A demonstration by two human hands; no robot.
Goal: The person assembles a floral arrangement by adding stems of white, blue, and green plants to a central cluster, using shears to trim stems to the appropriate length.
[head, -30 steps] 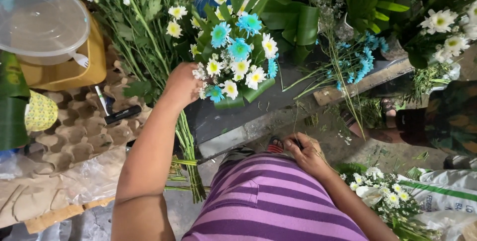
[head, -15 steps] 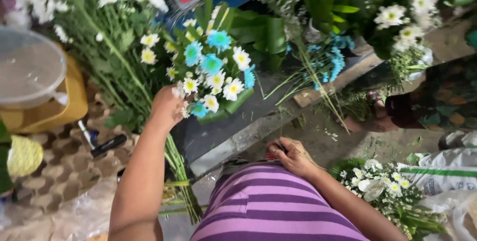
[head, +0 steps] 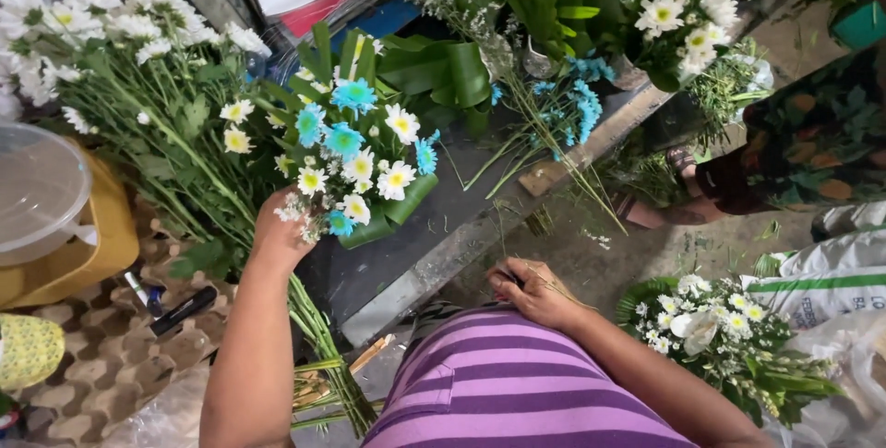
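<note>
The left hand [head: 277, 231] has its grip closed around the stems of a small bouquet [head: 355, 167] of white and blue-dyed daisies backed by folded green leaves, holding it upright above a dark slab [head: 434, 226] with a pale concrete edge. To the left of the bouquet lies a loose bundle of white chrysanthemums [head: 120, 51], their long green stems running down past the left forearm. Farther left of the bouquet stands a yellow tub [head: 88, 254] with a clear plastic lid [head: 37, 190] on top, and a black-handled tool [head: 180, 308] lies on a brown egg tray [head: 101, 365] below it. The right hand [head: 535, 291] rests low, right of the bouquet and close to the purple striped shirt [head: 517, 393]; its grip is curled narrowly around thin stems, though how firmly cannot be told. To the right of that hand sits a finished white arrangement [head: 715, 323] beside a white sack [head: 821, 273]. Beyond the bouquet, sprigs of blue flowers [head: 572, 107] lie across the slab.
</note>
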